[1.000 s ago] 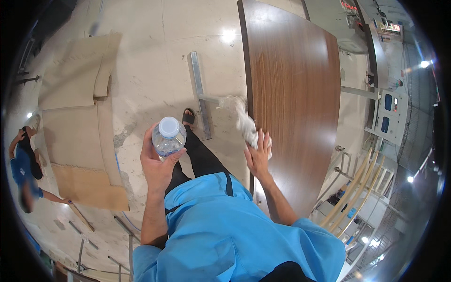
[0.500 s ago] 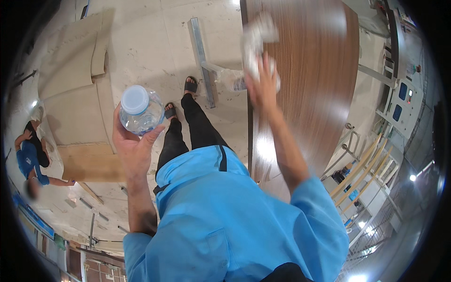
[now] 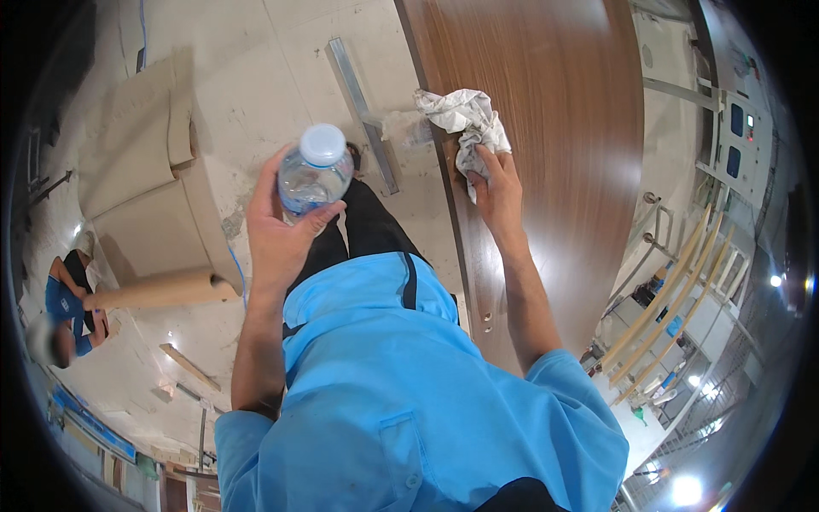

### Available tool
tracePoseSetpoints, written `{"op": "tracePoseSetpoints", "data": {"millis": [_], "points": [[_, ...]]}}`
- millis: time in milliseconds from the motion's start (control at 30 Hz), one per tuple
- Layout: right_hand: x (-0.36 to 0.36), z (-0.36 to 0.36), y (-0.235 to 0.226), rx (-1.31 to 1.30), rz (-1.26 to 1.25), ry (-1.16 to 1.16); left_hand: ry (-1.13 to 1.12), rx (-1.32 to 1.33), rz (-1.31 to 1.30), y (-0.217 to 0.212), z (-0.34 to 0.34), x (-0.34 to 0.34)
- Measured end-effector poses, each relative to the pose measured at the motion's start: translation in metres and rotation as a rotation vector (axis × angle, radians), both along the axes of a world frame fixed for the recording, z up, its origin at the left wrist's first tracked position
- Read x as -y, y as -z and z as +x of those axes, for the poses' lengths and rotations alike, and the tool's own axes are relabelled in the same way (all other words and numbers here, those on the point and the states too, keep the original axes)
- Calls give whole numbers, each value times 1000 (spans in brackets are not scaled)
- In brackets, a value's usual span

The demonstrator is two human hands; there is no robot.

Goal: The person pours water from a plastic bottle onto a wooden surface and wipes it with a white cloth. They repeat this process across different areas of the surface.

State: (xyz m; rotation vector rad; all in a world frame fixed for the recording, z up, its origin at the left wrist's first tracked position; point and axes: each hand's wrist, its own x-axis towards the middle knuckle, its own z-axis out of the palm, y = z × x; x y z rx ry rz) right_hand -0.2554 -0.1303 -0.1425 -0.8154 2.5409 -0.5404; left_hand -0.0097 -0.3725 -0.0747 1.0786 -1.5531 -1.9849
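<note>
My left hand is wrapped round a clear plastic bottle with a pale blue cap, held up in front of my legs. A crumpled white rag with grey smudges is gripped in my right hand. That hand is at the left edge of a long brown wood-grain panel, and part of the rag hangs over this edge. My right fingertips are partly hidden by the rag.
A metal bar lies on the floor beside a clear plastic bag. Cardboard sheets spread over the floor at left, where a person in blue bends over a rolled-up sheet. Long wooden strips and a machine cabinet stand at right.
My left hand has moved the bottle up and to the right. My right hand, blurred before, now shows the rag sharply near the panel's edge. At left, the person's cardboard now appears rolled.
</note>
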Motion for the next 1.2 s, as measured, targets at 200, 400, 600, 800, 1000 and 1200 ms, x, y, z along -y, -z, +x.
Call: {"op": "tracePoseSetpoints", "data": {"millis": [200,400,600,800,1000,1200], "points": [[24,-3,5,-114,-172,-186,73,35,-9,10,35,-15],[25,-15,12,-139,-140,-405,-44,64,-1,18,84,-34],[46,-31,12,-197,143,-635,-144,61,-17,16,94,-61],[58,-35,8,-377,-63,-752,-311,43,-21,14,93,-108],[48,-36,-3,-254,151,-900,-418,31,-6,-1,90,-150],[49,-48,12,-307,11,-943,-453,8,-22,-14,90,-175]]}}
